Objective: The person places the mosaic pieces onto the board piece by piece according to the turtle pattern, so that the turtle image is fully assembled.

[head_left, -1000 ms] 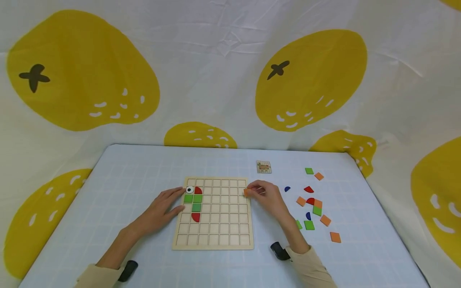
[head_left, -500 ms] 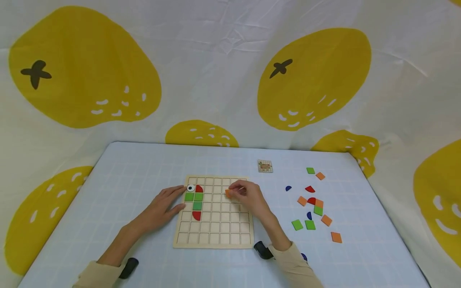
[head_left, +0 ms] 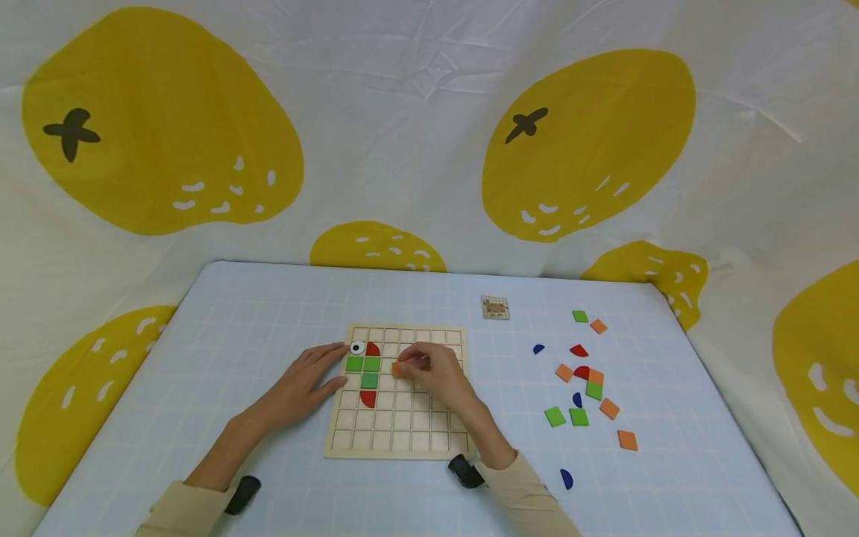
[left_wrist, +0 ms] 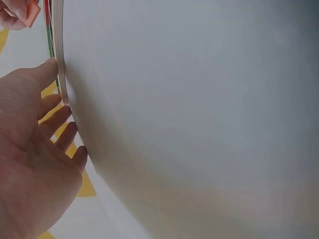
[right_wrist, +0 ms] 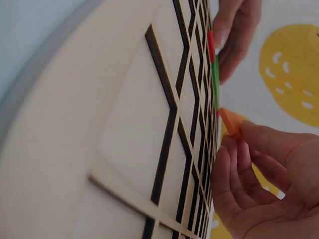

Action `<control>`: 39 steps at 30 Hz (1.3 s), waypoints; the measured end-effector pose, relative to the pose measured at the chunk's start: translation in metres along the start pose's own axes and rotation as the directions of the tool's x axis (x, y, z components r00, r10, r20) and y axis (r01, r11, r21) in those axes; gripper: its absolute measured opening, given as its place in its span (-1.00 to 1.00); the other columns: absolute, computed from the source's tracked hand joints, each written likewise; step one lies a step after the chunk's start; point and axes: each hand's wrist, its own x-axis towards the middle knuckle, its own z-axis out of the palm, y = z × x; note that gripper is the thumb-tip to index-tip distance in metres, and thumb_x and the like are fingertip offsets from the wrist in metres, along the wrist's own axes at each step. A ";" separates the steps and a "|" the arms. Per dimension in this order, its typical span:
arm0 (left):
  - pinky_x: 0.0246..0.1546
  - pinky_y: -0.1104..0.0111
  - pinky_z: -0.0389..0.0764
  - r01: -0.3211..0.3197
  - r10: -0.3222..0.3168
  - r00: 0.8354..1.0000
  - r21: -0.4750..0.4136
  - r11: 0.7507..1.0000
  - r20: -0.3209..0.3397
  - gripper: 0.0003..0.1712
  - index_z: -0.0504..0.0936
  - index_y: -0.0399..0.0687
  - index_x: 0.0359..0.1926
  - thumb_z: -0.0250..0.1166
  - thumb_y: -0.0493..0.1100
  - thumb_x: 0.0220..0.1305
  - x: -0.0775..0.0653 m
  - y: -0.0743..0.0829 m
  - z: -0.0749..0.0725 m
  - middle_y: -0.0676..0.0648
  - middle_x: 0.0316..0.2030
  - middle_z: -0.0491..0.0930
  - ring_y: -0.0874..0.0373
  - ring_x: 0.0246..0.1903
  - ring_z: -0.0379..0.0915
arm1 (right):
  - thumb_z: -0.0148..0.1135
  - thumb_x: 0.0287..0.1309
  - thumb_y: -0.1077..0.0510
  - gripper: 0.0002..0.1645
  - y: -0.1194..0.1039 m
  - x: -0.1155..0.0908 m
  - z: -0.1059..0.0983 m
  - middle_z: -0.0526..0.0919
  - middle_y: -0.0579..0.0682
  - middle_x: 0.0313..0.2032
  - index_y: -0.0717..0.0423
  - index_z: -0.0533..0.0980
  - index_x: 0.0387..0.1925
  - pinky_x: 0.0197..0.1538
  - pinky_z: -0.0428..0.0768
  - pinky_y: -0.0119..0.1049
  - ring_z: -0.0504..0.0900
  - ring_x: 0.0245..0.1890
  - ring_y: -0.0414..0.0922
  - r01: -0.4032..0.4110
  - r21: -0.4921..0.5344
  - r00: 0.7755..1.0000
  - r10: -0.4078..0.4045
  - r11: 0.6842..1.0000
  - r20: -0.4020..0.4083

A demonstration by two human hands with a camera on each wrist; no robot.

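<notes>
A wooden grid board (head_left: 419, 421) lies on the table. Toward its left side sit a round eye piece (head_left: 357, 347), red quarter-round pieces (head_left: 367, 399) and green square tiles (head_left: 371, 364). My left hand (head_left: 300, 384) rests at the board's left edge, fingers extended, with thumb and fingertips touching the rim. Over the board, my right hand (head_left: 436, 377) pinches an orange square tile (right_wrist: 231, 122) between thumb and fingers. In the right wrist view the tile is tilted, one corner toward the green tiles. Whether it touches the board is unclear.
Loose orange, green, red and blue pieces (head_left: 609, 408) are scattered on the table to the right. A small patterned card (head_left: 496, 307) lies behind the board. Behind the table (head_left: 268, 298) hangs a fabric (head_left: 396, 149) with yellow fruit prints.
My right hand has carried the orange tile leftward from the board's right edge to near the green tiles. My left hand has stayed at the board's left edge.
</notes>
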 end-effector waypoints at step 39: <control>0.34 -0.18 0.34 -0.025 0.026 0.999 0.080 0.997 -0.020 -0.34 0.41 -0.17 0.47 0.33 -0.08 0.45 0.000 0.006 -0.004 -0.20 0.39 0.42 -0.19 0.35 0.28 | 0.37 0.28 0.35 -0.96 -0.011 -0.002 0.025 0.68 0.01 -0.29 0.27 0.69 -0.24 -0.21 0.62 -0.39 0.63 -0.33 -0.19 -0.012 -0.098 0.999 0.016 0.995 0.048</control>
